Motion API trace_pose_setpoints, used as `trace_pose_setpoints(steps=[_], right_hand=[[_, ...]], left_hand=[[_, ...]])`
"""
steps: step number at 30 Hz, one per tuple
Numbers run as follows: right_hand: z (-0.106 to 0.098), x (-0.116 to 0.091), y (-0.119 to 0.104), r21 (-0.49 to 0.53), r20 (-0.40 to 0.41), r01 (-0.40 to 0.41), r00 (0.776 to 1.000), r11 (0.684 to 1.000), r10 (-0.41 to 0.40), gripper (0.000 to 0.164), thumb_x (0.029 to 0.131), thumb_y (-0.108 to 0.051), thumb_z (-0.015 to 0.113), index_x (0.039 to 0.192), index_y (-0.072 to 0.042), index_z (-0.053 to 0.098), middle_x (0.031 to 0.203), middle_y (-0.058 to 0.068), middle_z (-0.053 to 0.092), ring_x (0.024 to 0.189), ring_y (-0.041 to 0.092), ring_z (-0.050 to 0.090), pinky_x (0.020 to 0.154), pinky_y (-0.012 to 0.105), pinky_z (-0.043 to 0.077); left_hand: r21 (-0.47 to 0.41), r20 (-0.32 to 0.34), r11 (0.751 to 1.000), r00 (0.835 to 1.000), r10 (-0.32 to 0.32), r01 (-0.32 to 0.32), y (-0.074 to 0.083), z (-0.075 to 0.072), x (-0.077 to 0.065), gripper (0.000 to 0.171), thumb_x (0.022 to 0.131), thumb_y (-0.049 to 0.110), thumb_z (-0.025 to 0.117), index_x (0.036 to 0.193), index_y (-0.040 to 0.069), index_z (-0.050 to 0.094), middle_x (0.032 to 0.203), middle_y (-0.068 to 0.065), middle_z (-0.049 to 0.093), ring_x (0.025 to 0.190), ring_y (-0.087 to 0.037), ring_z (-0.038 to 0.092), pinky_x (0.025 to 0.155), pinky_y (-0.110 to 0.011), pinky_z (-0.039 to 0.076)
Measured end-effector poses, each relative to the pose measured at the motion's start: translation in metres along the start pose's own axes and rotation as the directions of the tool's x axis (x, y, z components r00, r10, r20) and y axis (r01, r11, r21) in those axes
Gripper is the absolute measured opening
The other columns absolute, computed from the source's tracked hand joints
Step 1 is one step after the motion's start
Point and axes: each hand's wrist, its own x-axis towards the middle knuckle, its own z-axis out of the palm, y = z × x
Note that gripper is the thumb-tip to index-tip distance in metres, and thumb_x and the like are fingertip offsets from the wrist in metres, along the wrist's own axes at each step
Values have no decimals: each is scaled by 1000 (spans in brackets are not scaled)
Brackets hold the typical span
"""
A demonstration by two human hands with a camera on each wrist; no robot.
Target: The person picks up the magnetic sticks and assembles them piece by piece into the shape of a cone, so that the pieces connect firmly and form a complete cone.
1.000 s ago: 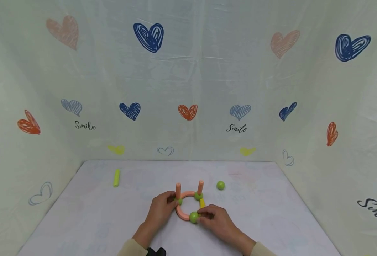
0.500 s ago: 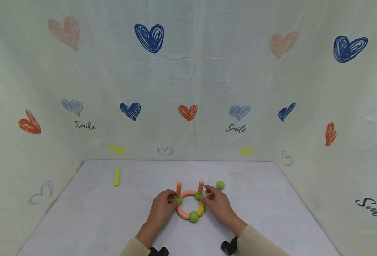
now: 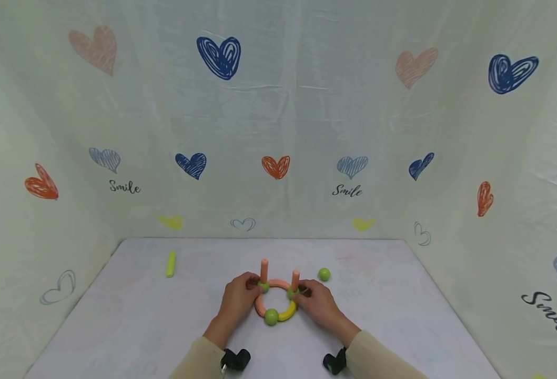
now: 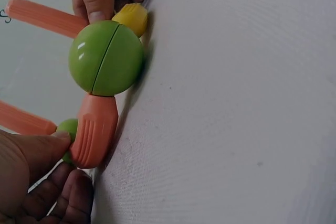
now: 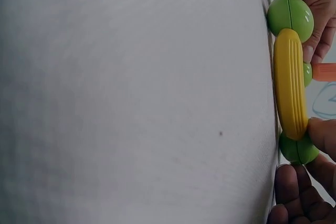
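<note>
A toy ring of building pieces lies on the table in the head view, joined from curved orange rods (image 3: 259, 305), a curved yellow rod (image 5: 290, 85) and green balls. Two straight orange rods (image 3: 264, 270) stand up from the left and right balls. My left hand (image 3: 240, 296) pinches the left green ball (image 4: 67, 129) between thumb and fingers. At the other side, my right hand (image 3: 322, 305) pinches the right green ball (image 5: 299, 148), thumb beside the yellow rod's end. The front green ball (image 3: 271, 317) faces me, untouched; a seam runs across it in the left wrist view.
A loose green ball (image 3: 324, 274) lies just beyond my right hand. Farther off at the back left is a straight yellow-green rod (image 3: 171, 264). A white curtain (image 3: 278, 105) printed with hearts surrounds the white table (image 3: 131, 316) on its far side and flanks.
My right hand has left the yellow rod near the front ball and taken hold of the right ball. The ring has turned slightly, its front ball shifting left.
</note>
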Motion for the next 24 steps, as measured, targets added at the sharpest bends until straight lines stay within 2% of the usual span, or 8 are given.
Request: trace_pose_setpoints(steps=[13,24], right_hand=[[1,-1,1,-2,-12,-5,1000,1000,5,34,96,-30,77,123,-8,74,108,1,72,91,14,62,79,34,52],[3,-1,2,24,-11,4,1000,1000,-4,32,95,-31,78,121,-11,74,107,0,72,91,14,61,79,33,52]], left_hand=[[-2,20,1000,1000,4,-4,2,0,4,23,92,11,79,115,8,76,101,-4,78,94,-19,73,76,-37,60],[32,14,999,1000,1,-1,1,-3,5,23,93,13,80,115,10,77,108,-5,78,96,-20,71,82,-41,61]])
